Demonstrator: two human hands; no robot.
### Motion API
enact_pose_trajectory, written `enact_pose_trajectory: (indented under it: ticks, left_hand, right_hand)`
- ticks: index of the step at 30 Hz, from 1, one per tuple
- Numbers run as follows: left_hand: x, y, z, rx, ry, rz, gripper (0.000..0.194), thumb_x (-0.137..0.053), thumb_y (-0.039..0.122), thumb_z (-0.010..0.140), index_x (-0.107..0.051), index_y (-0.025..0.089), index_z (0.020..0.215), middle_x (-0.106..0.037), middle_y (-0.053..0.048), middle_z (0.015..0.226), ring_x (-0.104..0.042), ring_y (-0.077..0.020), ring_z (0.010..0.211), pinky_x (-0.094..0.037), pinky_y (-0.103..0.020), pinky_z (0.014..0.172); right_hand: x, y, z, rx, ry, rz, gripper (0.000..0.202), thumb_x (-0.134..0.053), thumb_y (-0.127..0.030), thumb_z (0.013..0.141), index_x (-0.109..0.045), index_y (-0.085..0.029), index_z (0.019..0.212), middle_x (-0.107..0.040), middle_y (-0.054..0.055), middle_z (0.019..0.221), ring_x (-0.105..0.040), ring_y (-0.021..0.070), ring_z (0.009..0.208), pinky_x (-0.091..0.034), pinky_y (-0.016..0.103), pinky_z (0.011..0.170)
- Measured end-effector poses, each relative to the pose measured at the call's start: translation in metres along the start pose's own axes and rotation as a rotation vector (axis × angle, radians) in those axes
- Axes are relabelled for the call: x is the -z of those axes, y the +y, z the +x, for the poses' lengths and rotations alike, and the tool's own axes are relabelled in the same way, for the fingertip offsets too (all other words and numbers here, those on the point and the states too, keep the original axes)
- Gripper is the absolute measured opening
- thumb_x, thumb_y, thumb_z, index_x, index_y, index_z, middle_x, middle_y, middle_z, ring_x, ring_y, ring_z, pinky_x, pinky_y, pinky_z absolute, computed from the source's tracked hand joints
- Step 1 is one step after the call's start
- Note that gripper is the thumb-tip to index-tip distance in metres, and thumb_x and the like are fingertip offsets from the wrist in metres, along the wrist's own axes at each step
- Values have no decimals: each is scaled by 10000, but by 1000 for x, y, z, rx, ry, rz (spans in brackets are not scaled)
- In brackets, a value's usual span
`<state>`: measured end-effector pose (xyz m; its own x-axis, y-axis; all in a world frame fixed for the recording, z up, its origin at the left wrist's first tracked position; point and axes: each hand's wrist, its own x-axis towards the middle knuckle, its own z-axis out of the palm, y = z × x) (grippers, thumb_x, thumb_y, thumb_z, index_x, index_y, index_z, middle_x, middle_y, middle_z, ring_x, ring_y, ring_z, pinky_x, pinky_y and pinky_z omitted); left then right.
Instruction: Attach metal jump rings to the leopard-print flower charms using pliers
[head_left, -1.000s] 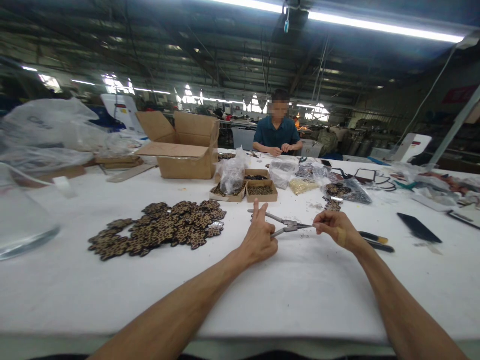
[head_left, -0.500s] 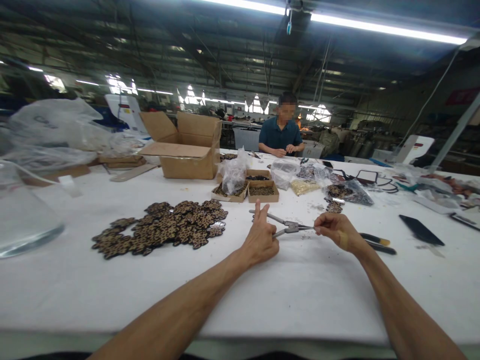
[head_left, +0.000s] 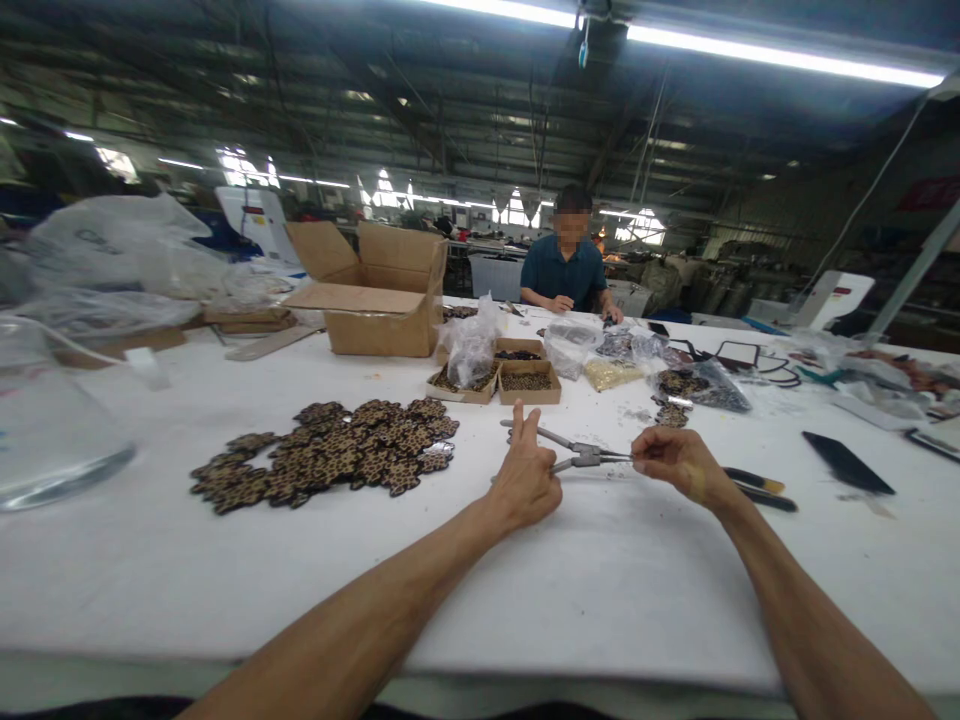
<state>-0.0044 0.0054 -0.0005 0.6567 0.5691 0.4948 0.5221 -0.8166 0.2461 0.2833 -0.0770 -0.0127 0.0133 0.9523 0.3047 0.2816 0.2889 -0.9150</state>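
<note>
Since the earlier frame, a co-worker's hands [head_left: 561,303], well beyond the grip, are showing farther apart, while the near hands and the pliers are keeping almost the same place. Nearest, the white table [head_left: 600,590] is stretching out in front of the grip. The left hand [head_left: 527,480] is gripping the pliers [head_left: 589,454] by their spread handles, two fingers pointing upward; the nose is pointing right, between the hands. The right hand [head_left: 671,462] is pinching thumb and fingers together at the plier tips; whether it is holding a small piece is too fine to tell. Just right of that pinch, a tool with black and yellow handles [head_left: 763,498] is lying, and farther right, a dark flat slab [head_left: 847,462]. Left of the grip, a heap of spotted pieces [head_left: 352,450] is spreading. Beyond the grip, small boxes [head_left: 529,397] are holding tiny brown bits, a clear bag [head_left: 472,352] sitting over the left one; farther left, an open carton [head_left: 382,335] is standing. The plier work is apparently under way, not finished, with tips and fingertips meeting; whether the heap is waiting or already done cannot be told.
</note>
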Motion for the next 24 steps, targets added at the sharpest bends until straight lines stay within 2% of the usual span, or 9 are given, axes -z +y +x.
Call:
enact_pose_trajectory:
  ticks: [6, 13, 24]
  left_hand:
    - [1, 1, 0, 5, -5, 8, 72, -604, 74, 638, -667, 106, 648, -250, -133, 1608, -16, -422, 1524, -176, -557, 1247]
    - [2, 3, -1, 26, -24, 18, 66, -607, 88, 649, -668, 114, 650, -272, -118, 1606, -16, -412, 1527, -189, -554, 1245]
    - [-2, 2, -1, 29, -44, 1, 47, -607, 93, 636, -651, 111, 631, -286, -133, 1595, -46, -412, 1525, -190, -524, 1249]
  right_hand:
    - [0, 3, 0, 14, 23, 5, 349, -862, -358, 722, -748, -183, 1002, -683, 48, 856, -615, 179, 768, -512, 300, 678]
    - [0, 1, 0, -17, -12, -20, 314, -826, -402, 763, -759, -172, 968, -667, 39, 777, -578, 161, 693, -464, 281, 604]
    - [2, 0, 0, -20, -70, -8, 277, -808, -378, 795, -735, -165, 955, -700, 58, 812, -624, 179, 740, -504, 301, 680]
